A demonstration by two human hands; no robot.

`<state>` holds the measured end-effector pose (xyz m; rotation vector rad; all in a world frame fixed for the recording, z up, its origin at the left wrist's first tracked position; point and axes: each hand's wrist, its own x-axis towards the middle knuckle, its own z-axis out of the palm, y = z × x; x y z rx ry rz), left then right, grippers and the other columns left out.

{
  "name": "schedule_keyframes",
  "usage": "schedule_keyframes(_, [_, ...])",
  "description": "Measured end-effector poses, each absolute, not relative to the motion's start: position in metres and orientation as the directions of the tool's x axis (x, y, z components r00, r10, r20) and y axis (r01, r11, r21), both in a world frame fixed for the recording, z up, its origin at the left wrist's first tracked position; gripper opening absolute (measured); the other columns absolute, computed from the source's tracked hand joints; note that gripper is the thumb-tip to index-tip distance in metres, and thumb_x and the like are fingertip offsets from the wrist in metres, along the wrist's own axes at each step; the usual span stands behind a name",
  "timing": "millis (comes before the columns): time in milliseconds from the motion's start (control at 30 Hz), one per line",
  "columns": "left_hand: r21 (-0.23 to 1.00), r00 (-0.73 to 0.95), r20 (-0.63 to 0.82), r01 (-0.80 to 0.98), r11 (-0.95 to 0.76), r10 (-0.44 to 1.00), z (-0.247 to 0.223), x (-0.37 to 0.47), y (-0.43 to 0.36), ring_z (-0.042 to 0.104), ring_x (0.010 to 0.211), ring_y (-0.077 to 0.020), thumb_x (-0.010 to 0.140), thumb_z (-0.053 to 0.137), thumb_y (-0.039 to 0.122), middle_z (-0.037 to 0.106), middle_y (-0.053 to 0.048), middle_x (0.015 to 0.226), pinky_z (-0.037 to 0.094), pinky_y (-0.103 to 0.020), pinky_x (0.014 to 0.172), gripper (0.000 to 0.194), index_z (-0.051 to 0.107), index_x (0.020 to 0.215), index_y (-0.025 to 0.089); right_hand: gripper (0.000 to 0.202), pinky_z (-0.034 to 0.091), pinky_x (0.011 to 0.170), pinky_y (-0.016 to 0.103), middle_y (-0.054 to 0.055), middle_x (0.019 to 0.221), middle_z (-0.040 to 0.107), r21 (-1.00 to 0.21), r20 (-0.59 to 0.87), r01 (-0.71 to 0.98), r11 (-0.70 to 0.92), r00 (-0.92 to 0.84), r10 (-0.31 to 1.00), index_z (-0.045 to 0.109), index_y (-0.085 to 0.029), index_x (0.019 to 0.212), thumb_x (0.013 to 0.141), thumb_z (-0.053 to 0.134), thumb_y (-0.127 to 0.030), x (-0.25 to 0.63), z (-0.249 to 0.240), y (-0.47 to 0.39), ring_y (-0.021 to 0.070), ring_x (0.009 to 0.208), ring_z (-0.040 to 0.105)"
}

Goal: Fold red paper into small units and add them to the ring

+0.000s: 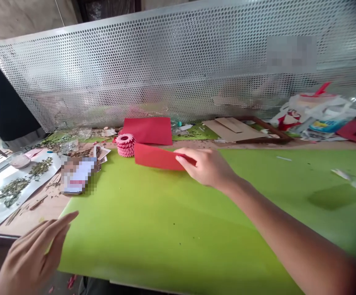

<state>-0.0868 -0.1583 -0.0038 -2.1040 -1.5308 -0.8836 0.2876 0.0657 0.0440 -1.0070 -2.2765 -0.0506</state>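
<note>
My right hand (204, 167) pinches the right end of a red paper strip (156, 157) between thumb and fingers, over the far part of the green sheet (153, 229). Just left of the strip stands a stack of pink and red scalloped paper rings (125, 145). Behind both, a larger red sheet of paper (147, 130) leans or lies near the perforated panel. At the lower left, my left hand (33, 254) hovers by the green sheet's left edge, its fingers stretched out and nothing in them.
A phone (78, 174), partly blurred, lies left of the green sheet. Beyond it, dried plant bits (18, 186) rest on white paper. Cardboard pieces (233, 129) and plastic bags (315, 112) sit along the back right. A perforated metal panel (165, 69) closes off the rear.
</note>
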Motion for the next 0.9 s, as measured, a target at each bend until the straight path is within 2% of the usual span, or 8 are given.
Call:
schedule_keyframes(67, [0.185, 0.198, 0.662, 0.892, -0.413, 0.723, 0.019, -0.061, -0.131, 0.07, 0.089, -0.0193, 0.092, 0.054, 0.018, 0.073, -0.004, 0.104, 0.054, -0.026, 0.075, 0.031, 0.064, 0.12, 0.027, 0.031, 0.053, 0.066, 0.031, 0.007, 0.099, 0.076, -0.437, 0.538, 0.627, 0.645, -0.392, 0.746, 0.072, -0.02, 0.102, 0.096, 0.049, -0.039, 0.287, 0.051, 0.063, 0.0225, 0.083, 0.071])
schedule_keyframes(167, [0.442, 0.127, 0.546, 0.796, -0.413, 0.828, 0.049, -0.034, -0.075, 0.068, 0.079, -0.0195, 0.093, 0.056, 0.033, 0.072, -0.006, 0.097, 0.052, -0.026, 0.067, 0.023, 0.069, 0.108, 0.022, 0.038, 0.053, 0.064, 0.031, 0.005, 0.091, 0.075, -0.702, 0.408, 0.491, 0.515, -0.316, 0.857, 0.071, -0.022, 0.095, 0.095, 0.047, -0.051, 0.287, 0.056, 0.065, 0.0238, 0.082, 0.07])
schedule_keyframes(300, [0.798, 0.06, 0.297, 0.532, -0.282, 0.953, 0.057, -0.018, -0.005, 0.053, 0.049, -0.0135, 0.094, 0.049, 0.051, 0.055, 0.0, 0.051, 0.044, -0.024, 0.054, 0.044, 0.065, 0.07, 0.017, 0.032, 0.055, 0.066, 0.033, 0.004, 0.092, 0.075, -0.902, 0.213, 0.281, 0.327, -0.369, 0.905, 0.069, -0.023, 0.094, 0.09, 0.054, -0.052, 0.285, 0.05, 0.068, 0.0238, 0.081, 0.07])
schedule_keyframes(400, [0.969, 0.027, 0.161, 0.187, -0.163, 0.987, 0.036, -0.01, 0.025, 0.046, 0.046, -0.0086, 0.088, 0.06, 0.05, 0.048, 0.006, 0.059, 0.048, -0.024, 0.055, 0.034, 0.052, 0.078, 0.019, 0.029, 0.055, 0.067, 0.032, 0.004, 0.096, 0.074, -0.963, 0.089, 0.201, 0.182, -0.4, 0.912, 0.069, -0.023, 0.093, 0.088, 0.059, -0.05, 0.283, 0.044, 0.069, 0.0223, 0.081, 0.07])
schedule_keyframes(500, [0.999, -0.003, -0.019, -0.049, 0.019, 1.0, 0.013, -0.003, 0.034, 0.051, 0.053, -0.0081, 0.083, 0.066, 0.051, 0.053, 0.005, 0.079, 0.045, -0.021, 0.048, 0.035, 0.049, 0.091, 0.021, 0.026, 0.055, 0.069, 0.031, 0.003, 0.096, 0.075, -0.98, 0.039, 0.164, 0.11, -0.388, 0.921, 0.07, -0.023, 0.092, 0.086, 0.063, -0.047, 0.284, 0.04, 0.071, 0.0208, 0.082, 0.071])
schedule_keyframes(667, [0.931, 0.302, -0.199, -0.239, 0.276, 0.932, 0.003, 0.003, 0.025, 0.065, 0.075, -0.0165, 0.082, 0.069, 0.045, 0.064, -0.009, 0.111, 0.053, -0.028, 0.062, 0.05, 0.052, 0.121, 0.02, 0.022, 0.057, 0.078, 0.033, 0.003, 0.099, 0.076, -1.0, -0.004, 0.03, 0.005, -0.302, 0.953, 0.07, -0.024, 0.092, 0.081, 0.069, -0.043, 0.281, 0.034, 0.075, 0.0224, 0.091, 0.072])
schedule_keyframes(800, [0.841, 0.374, -0.357, -0.27, 0.468, 0.856, 0.002, 0.008, 0.02, 0.06, 0.061, -0.011, 0.081, 0.073, 0.041, 0.067, -0.006, 0.095, 0.049, -0.023, 0.054, 0.038, 0.061, 0.108, 0.018, 0.024, 0.058, 0.082, 0.036, 0.003, 0.101, 0.076, -1.0, 0.01, -0.021, 0.005, -0.246, 0.969, 0.071, -0.025, 0.091, 0.079, 0.071, -0.045, 0.274, 0.025, 0.076, 0.0247, 0.096, 0.072])
schedule_keyframes(900, [0.868, 0.393, -0.321, -0.242, 0.434, 0.862, -0.003, 0.011, 0.02, 0.061, 0.062, -0.0111, 0.077, 0.078, 0.043, 0.067, -0.005, 0.093, 0.048, -0.022, 0.052, 0.036, 0.066, 0.1, 0.018, 0.029, 0.058, 0.086, 0.038, 0.003, 0.106, 0.075, -0.998, 0.056, -0.042, 0.048, -0.226, 0.972, 0.071, -0.027, 0.097, 0.08, 0.069, -0.05, 0.274, 0.015, 0.08, 0.0255, 0.1, 0.071])
